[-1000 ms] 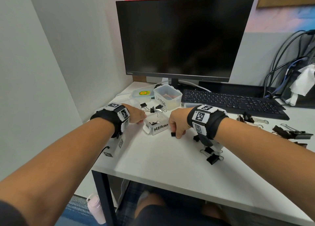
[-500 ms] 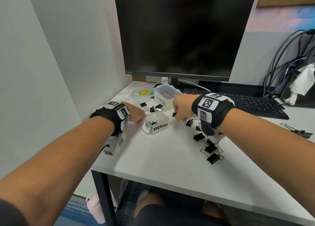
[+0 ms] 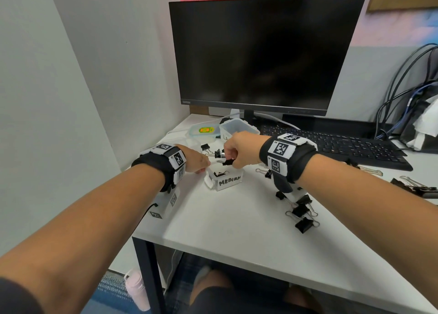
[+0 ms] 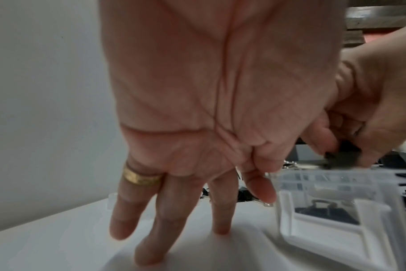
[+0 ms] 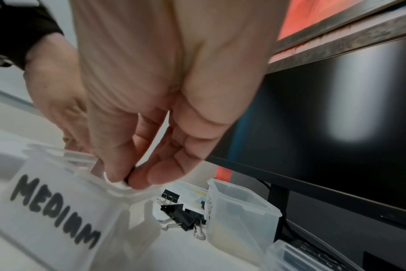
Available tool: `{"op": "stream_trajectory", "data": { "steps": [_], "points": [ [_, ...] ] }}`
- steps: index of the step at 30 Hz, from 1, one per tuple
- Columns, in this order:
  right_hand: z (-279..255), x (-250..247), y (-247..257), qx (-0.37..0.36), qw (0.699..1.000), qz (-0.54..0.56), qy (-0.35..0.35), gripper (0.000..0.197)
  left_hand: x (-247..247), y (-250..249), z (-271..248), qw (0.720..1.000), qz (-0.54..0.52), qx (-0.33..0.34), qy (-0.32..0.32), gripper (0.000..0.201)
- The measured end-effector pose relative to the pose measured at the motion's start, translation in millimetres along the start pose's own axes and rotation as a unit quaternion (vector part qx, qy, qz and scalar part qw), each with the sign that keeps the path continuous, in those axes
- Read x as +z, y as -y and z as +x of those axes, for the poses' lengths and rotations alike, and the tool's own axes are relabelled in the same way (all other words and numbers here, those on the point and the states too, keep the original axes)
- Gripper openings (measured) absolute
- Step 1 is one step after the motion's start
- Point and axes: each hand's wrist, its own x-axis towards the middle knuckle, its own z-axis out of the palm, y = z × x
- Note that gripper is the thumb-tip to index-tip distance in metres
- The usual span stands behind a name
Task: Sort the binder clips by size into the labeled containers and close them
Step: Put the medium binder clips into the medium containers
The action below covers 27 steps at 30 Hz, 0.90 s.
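Right hand [image 3: 239, 151] now over MEDIUM container [image 3: 225, 180] | pinching clip [image 3: 227, 162] (black) | left fingers [image 4: 169, 210] straight

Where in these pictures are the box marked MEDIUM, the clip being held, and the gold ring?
MEDIUM box [image 3: 229, 182], head view: on its labeled front wall.
Held clip [image 3: 227, 162], head view: on its black body, pinched by the right hand.
Gold ring [image 4: 140, 177], left wrist view: on the band.

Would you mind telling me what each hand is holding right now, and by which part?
The right hand pinches a black binder clip by its body. The left hand holds nothing, fingers spread on the table.
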Motion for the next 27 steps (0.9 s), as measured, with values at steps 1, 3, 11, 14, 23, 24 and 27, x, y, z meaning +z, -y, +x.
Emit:
{"op": "stream_trajectory", "data": {
  "steps": [1,3,11,14,23,24,27],
  "points": [
    [0.8,0.5,1.2,0.000,1.000,-0.010,0.003,0.022,0.0,0.0,0.3,1.000,-0.004,0.001,0.003,0.034],
    [1.3,0.1,2.2,-0.003,1.000,-0.022,0.011,0.022,-0.3,0.1,0.1,1.000,-0.009,0.001,0.006,0.034],
    [-2.4,5.0,-4.2,0.000,1.000,0.002,0.030,0.030,2.0,0.5,-0.3,0.999,-0.032,0.000,-0.001,0.029],
    [-2.8,8.2,-7.7,0.013,0.999,0.003,0.036,0.038,2.4,0.8,-0.8,0.999,-0.039,-0.002,0.001,0.036],
    [-5.4,2.2,-27.3,0.098,0.993,-0.043,0.052,0.030,-0.7,-3.7,-3.3,0.999,-0.042,0.001,0.004,0.043],
    [-4.4,5.8,-33.1,0.108,0.991,-0.053,0.054,0.029,-1.5,-4.5,-3.4,0.999,-0.049,-0.003,0.003,0.044],
    [-8.2,14.6,-43.5,0.133,0.986,-0.086,0.057,0.027,-5.0,-10.3,-9.4,0.995,-0.090,-0.031,0.002,0.044]
  ]
}}
